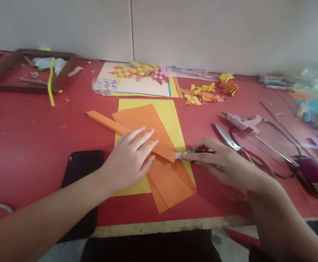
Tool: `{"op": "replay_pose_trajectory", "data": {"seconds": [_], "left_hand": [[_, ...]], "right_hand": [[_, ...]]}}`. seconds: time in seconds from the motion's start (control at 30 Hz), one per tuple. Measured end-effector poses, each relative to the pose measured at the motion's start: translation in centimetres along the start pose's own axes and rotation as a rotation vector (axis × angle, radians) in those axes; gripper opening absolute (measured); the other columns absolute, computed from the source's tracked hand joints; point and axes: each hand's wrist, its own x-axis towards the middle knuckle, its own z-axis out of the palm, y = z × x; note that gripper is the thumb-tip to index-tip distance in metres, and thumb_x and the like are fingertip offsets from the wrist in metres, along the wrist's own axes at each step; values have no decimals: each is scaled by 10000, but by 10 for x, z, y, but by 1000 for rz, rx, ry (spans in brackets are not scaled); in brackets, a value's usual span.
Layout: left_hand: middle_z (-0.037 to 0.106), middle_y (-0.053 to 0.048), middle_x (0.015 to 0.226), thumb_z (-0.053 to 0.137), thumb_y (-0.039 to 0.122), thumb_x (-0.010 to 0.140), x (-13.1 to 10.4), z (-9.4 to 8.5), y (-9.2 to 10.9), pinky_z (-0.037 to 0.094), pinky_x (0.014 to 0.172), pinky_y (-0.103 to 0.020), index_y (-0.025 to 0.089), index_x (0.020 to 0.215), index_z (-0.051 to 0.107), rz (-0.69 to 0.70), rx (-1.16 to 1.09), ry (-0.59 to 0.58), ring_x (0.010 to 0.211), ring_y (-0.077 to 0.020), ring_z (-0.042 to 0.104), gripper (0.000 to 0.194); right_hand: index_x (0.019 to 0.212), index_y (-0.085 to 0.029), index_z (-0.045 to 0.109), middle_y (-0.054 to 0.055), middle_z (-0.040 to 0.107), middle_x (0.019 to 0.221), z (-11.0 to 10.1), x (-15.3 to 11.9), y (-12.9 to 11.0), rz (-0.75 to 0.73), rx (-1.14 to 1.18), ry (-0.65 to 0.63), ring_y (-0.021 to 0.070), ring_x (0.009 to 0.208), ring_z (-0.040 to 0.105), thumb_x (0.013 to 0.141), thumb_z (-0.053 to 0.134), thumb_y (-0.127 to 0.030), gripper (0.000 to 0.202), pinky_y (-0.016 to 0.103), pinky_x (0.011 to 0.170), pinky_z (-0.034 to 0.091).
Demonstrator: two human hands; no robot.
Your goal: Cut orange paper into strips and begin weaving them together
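Note:
My left hand (133, 154) lies flat with its fingers spread, pressing on a folded sheet of orange paper (150, 122). In my right hand (216, 160) is a utility knife (190, 155) with a green and dark handle. Its metal end meets the folded edge of the orange paper, and the tip is hidden there. A narrow folded orange strip (104, 120) sticks out to the upper left from under my left hand. More orange paper (172, 182) lies below, toward the table's front edge. Beneath it all is a yellow sheet (176, 125).
A black phone (84, 163) lies left of the papers. At right are scissors (228, 138), a pink glue gun (243, 123) with its cord and a purple power strip (314, 178). Woven paper fish (137, 71), paper scraps (202, 92) and a brown frame (63, 72) lie along the wall.

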Motion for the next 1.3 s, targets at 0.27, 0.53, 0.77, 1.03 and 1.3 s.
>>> {"op": "replay_pose_trajectory", "data": {"seconds": [0.27, 0.53, 0.77, 1.03, 1.3], "left_hand": [[755, -53, 1100, 506, 135, 966, 3, -1, -3, 558, 865, -405, 174, 1064, 709, 144, -86, 52, 1000, -232, 674, 229], [754, -62, 970, 515, 99, 956, 5, 1, -5, 536, 749, -368, 144, 982, 693, 171, -168, 100, 869, -233, 661, 185], [725, -64, 981, 511, 45, 936, 4, 2, -3, 530, 797, -349, 139, 1070, 659, 111, -226, 84, 907, -221, 654, 221], [734, -77, 1001, 494, 79, 961, 4, 3, -1, 551, 738, -290, 134, 1011, 680, 137, -304, 68, 887, -192, 696, 201], [736, -94, 1035, 490, 81, 889, 6, -3, 4, 545, 831, -402, 125, 1014, 711, 196, -197, 55, 962, -256, 662, 258]], "right_hand": [[1335, -381, 611, 64, 609, 1062, 2, 0, -11, -25, 44, -59, 188, 939, 591, 942, 440, -84, 521, 318, 777, 525], [1328, -340, 619, 72, 583, 1067, 3, -2, -10, -63, 51, -62, 177, 934, 584, 945, 433, -81, 498, 313, 779, 521], [1315, -348, 629, 74, 586, 1072, -2, -4, -5, -38, 27, -43, 181, 938, 584, 957, 451, -112, 464, 310, 774, 524], [1336, -356, 609, 71, 579, 1050, 0, -4, -8, -36, 55, -91, 170, 904, 587, 972, 424, -121, 470, 308, 755, 522], [1350, -372, 591, 56, 587, 1034, 2, -4, -12, -35, 56, -126, 170, 902, 591, 962, 435, -104, 496, 303, 755, 519]]}}
